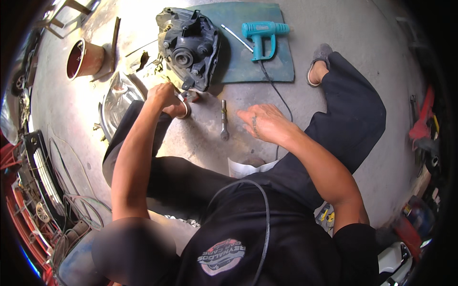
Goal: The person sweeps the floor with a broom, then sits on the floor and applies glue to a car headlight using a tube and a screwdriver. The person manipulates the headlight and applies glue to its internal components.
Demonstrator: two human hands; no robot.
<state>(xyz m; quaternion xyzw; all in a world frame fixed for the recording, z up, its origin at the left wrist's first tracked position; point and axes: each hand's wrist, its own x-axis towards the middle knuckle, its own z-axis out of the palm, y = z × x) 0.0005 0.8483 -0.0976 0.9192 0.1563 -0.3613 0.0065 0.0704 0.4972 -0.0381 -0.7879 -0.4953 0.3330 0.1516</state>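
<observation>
My left hand (pixel 161 97) is closed beside my left foot, just below the black back housing of a car headlight (pixel 183 57). What its fingers hold, if anything, I cannot make out. A small red and grey piece (pixel 191 97) lies close to that hand, under the housing's lower end. My right hand (pixel 265 124) hovers over the concrete floor, fingers stretched leftward and holding nothing. Between both hands a ratchet wrench (pixel 224 121) lies on the floor, its round head toward me.
A teal heat gun (pixel 260 31) and a screwdriver (pixel 237 38) rest on a blue-green mat (pixel 281 66); a cord runs toward me. At left are a clear headlight lens (pixel 117 97) and a reddish bucket (pixel 88 59). Cables (pixel 71 200) and car parts line the left edge.
</observation>
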